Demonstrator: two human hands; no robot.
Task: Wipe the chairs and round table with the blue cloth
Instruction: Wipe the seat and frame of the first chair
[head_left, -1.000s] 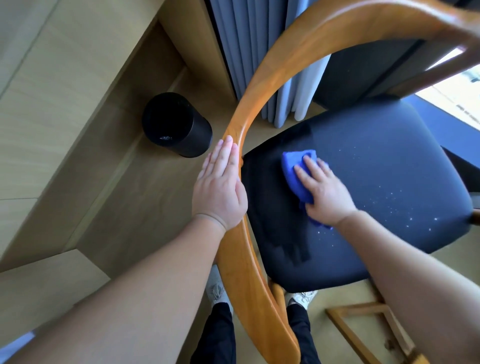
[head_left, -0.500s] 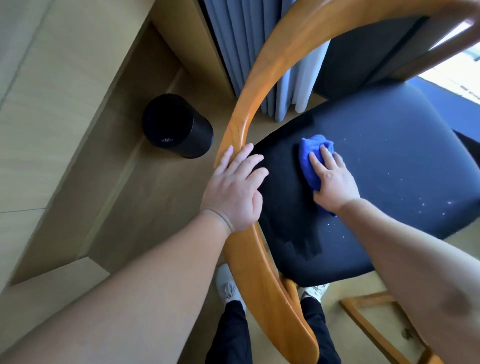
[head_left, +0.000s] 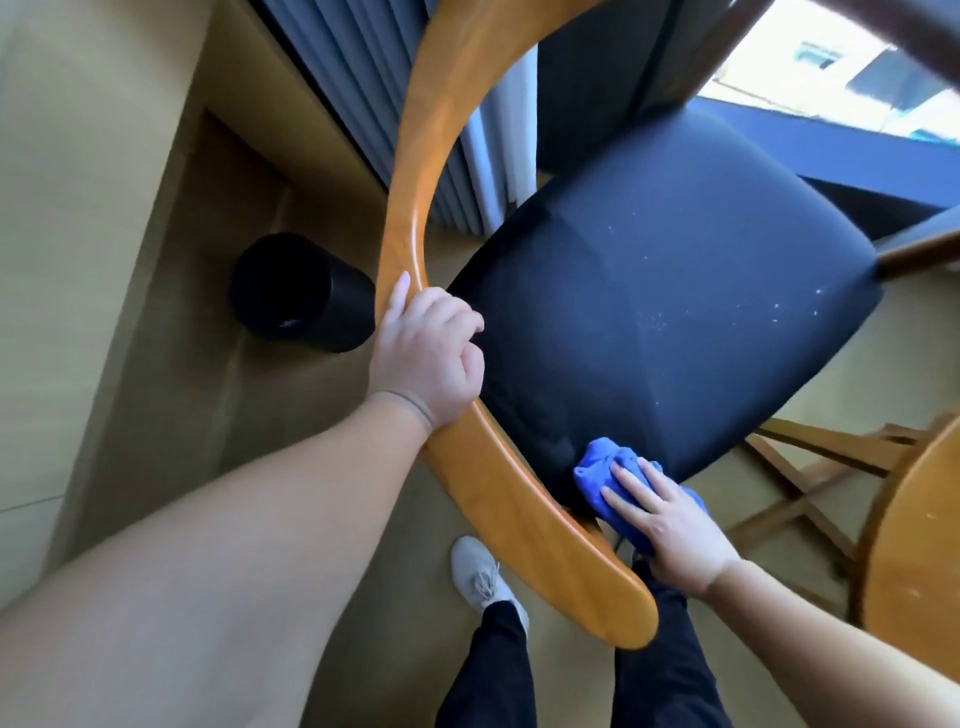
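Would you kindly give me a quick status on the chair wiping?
Left hand grips backrest. Right hand presses cloth on seat edge. Nothing blocking.

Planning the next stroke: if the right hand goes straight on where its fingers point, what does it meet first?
Likely the curved wooden backrest near the left hand; depth is unclear.

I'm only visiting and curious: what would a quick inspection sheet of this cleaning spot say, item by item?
Surface: chair seat, dark fabric with white specks scattered on it.
Job's things: blue cloth bunched at the seat's near corner; round table, its wooden edge showing at right.
Clutter: black bin on the floor, left of the chair.
Grips: left hand grips the wooden back rail; right hand presses the blue cloth with straight fingers.
Cables: nothing seen.
Surroundings: grey curtain beyond the chair; bright window at top right.
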